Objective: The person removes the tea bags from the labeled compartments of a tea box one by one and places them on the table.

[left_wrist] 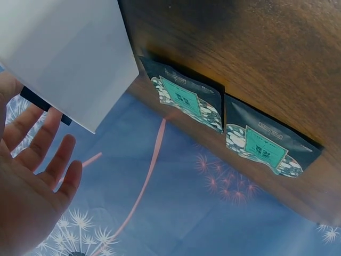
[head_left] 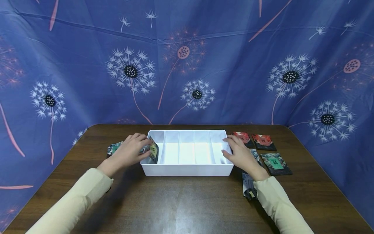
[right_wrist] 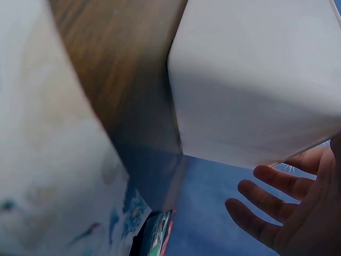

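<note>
A white divided box [head_left: 187,169] stands on the table in the head view. At its left end my left hand [head_left: 130,150] pinches a dark packet with a yellow-green label [head_left: 153,150], held upright over the leftmost compartment. In the left wrist view only a dark edge of this packet [left_wrist: 38,102] shows past the box wall. My right hand [head_left: 240,154] rests at the box's right rim, fingertips reaching over it. Its fingers [right_wrist: 277,182] are spread and relaxed beside the outer wall in the right wrist view.
Two teal-labelled packets [left_wrist: 181,98] stand left of the box. On the right lie two red-labelled packets [head_left: 264,142] and a green-labelled one [head_left: 276,163]. My right arm partly covers more packets [head_left: 248,185]. A blue dandelion-print cloth [head_left: 233,65] hangs behind the wooden table [head_left: 175,201].
</note>
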`<state>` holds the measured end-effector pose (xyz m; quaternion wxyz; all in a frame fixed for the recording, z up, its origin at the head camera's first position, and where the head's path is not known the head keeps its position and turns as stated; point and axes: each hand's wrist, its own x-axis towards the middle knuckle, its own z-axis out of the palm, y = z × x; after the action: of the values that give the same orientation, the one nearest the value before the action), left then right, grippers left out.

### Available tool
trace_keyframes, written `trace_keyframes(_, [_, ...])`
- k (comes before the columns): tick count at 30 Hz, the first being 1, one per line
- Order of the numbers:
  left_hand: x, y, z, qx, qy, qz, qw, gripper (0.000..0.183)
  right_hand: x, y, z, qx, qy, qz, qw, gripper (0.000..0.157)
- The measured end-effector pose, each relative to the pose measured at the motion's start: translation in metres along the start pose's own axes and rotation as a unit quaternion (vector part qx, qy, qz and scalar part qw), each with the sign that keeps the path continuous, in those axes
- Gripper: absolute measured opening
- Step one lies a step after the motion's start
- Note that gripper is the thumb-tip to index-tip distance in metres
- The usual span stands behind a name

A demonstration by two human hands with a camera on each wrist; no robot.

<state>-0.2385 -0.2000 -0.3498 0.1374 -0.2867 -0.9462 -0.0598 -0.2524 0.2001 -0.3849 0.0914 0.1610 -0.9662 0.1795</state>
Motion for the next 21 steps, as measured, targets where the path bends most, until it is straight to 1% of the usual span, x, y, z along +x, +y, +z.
trace_keyframes(10, [0.0014,0.0014,0.0008,-0.002,-0.012,-0.013,0.9998,0.027,-0.0008,0.0003,-0.0002,-0.004,0.002,-0.005,1.000,0.047])
trace_keyframes(21, [0.0031,0.0025,0.0017,0.002,-0.010,-0.020,0.9998,0.026,-0.0009,0.0022,0.0005,-0.002,0.001,-0.005,1.000,0.047])
